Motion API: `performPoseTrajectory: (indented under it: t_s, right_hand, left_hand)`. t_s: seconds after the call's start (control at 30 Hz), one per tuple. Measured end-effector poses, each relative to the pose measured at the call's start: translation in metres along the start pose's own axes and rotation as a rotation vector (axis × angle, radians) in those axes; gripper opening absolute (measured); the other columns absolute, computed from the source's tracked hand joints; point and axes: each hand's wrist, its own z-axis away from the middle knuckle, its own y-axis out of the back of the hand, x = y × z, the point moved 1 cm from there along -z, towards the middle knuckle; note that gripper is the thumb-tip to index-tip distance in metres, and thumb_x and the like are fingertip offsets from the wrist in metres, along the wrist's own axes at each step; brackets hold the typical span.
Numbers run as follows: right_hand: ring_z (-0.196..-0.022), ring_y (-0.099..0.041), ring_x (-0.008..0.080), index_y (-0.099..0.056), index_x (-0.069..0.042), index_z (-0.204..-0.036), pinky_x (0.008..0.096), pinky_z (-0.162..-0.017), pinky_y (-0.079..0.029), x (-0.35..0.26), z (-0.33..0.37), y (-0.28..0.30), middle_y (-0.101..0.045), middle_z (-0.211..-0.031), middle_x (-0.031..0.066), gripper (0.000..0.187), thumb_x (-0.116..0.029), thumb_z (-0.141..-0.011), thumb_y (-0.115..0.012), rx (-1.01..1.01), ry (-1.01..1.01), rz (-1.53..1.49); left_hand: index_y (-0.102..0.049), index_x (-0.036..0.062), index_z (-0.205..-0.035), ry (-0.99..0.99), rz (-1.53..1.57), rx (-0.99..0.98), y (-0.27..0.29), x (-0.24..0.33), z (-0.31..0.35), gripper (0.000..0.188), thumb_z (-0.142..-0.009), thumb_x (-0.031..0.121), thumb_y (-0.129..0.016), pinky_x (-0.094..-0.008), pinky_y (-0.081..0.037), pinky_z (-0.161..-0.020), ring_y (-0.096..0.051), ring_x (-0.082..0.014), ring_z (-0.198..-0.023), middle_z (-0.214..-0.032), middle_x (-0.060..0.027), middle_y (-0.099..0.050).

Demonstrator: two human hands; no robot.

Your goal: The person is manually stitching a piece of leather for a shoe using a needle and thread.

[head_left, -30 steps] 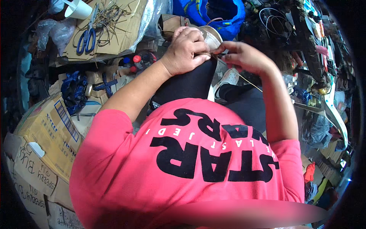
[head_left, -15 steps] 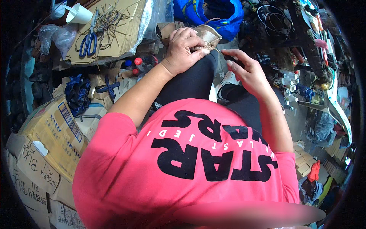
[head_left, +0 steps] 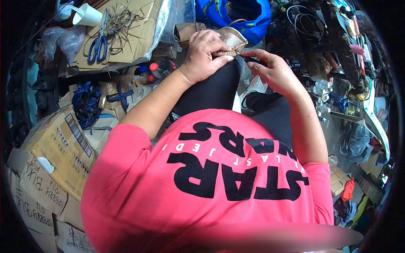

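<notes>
Beige shoe (head_left: 234,39) is best held steady at knee (head_left: 225,76), L hand (head_left: 206,50) w/ fingers clamped on it; R hand (head_left: 274,71), grip unclear here, pref. works gently.

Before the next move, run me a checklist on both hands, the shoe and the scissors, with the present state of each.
1. Left hand secures the beige shoe: ok, its fingers wrap over the near side.
2. Shoe is at the bent knee of the dark trouser leg: ok, though how firmly it is braced is hidden.
3. Right hand is at the shoe's edge: ok, index fingertip beside it; actual contact cannot be told.
4. Tip of the dark item in the right hand is visible: not ok, hidden.
5. Scissors lie away from both hands: ok, on the cardboard.
</notes>
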Motion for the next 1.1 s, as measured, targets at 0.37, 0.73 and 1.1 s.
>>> performPoseTrajectory:
  t_s: [0.37, 0.73, 1.1]
  right_hand:
    - [-0.076, -0.051, 0.0067, -0.062, -0.006, -0.122, 0.0238, -0.07, -0.045, 0.011, -0.008, -0.023, -0.066, -0.097, 0.0032, 0.03, -0.008, -0.093, -0.06, 0.124, 0.178, 0.068]
    - [-0.062, -0.046, 0.0057, -0.061, -0.007, -0.125, 0.023, -0.055, -0.04, -0.043, -0.01, 0.063, -0.059, -0.08, -0.0008, 0.035, -0.016, -0.092, -0.056, -0.202, -0.142, -0.083]
    - [-0.089, -0.057, 0.0113, -0.035, -0.01, -0.148, 0.0251, -0.08, -0.046, -0.11, -0.161, 0.023, -0.064, -0.099, 0.0049, 0.063, -0.008, -0.09, -0.062, -0.159, 0.319, 0.105]
  left_hand:
    - [-0.068, 0.0142, -0.082, 0.053, 0.004, 0.041, -0.003, -0.005, 0.002, 0.022, -0.068, 0.028, -0.079, -0.0415, -0.038, -0.091, -0.057, -0.026, -0.097, -0.09, -0.0058, -0.06]
    - [-0.068, 0.0213, -0.08, -0.004, -0.115, 0.069, -0.004, 0.011, 0.004, 0.015, -0.071, 0.029, -0.076, -0.0437, -0.035, -0.093, -0.055, -0.0247, -0.1, -0.089, -0.0035, -0.054]
    - [-0.068, 0.0237, -0.094, -0.026, -0.145, 0.045, 0.001, 0.013, 0.014, 0.018, -0.077, 0.03, -0.069, -0.0511, -0.031, -0.102, -0.051, -0.027, -0.11, -0.102, -0.001, -0.056]
